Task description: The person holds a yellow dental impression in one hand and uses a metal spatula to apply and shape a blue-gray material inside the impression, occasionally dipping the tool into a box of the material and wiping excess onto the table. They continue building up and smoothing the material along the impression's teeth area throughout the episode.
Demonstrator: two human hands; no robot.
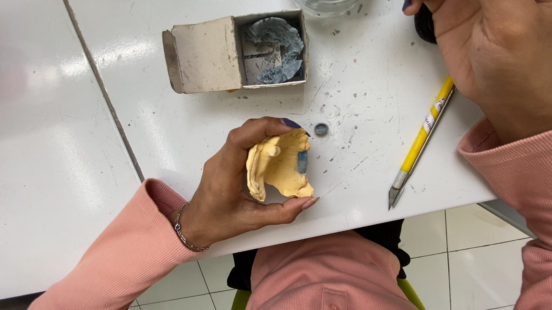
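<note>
Left hand (234, 184) pinches yellow plaster cast (279, 170) between thumb and fingertips at table (59, 157) edge. Yellow-handled knife (419, 143) lies to its right, blade toward the person. Right hand (488, 50) is nearer it; grip unclear.

The person is wearing a salmon-pink ribbed knit top with long sleeves. The left sleeve (110, 260) is ending in a snug cuff at the wrist, and the right sleeve (536, 188) is showing the same fine vertical ribbing and a similar cuff. A thin silver chain bracelet (183, 233) is circling the left wrist. On the left hand (234, 184) the fingers (289, 123) are showing dark blue nail polish, with one nail looking pale pink. The front of the top is carrying a small matching button (334, 307), and dark clothing is showing at the waist.
</note>
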